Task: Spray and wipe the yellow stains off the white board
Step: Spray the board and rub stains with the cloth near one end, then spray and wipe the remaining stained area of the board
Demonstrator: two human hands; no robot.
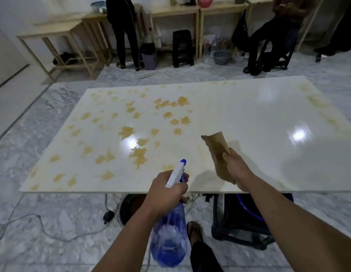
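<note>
A large glossy white board (239, 122) lies flat in front of me. Yellow stains (139, 154) cover its left half, with fainter smears along the far right edge. My left hand (166, 191) grips a blue spray bottle (169, 238) with a white head, its nozzle pointing toward the stains over the board's near edge. My right hand (234, 165) holds a yellow-brown stained cloth (218, 148) lifted just above the board, right of the stained area.
Below the board's near edge sit a dark bucket (131, 209), a black stool frame (241, 228) and cables on the marble floor. Wooden tables (58, 34) line the back wall. A standing person (123, 30) and a seated person (273, 34) are beyond the board.
</note>
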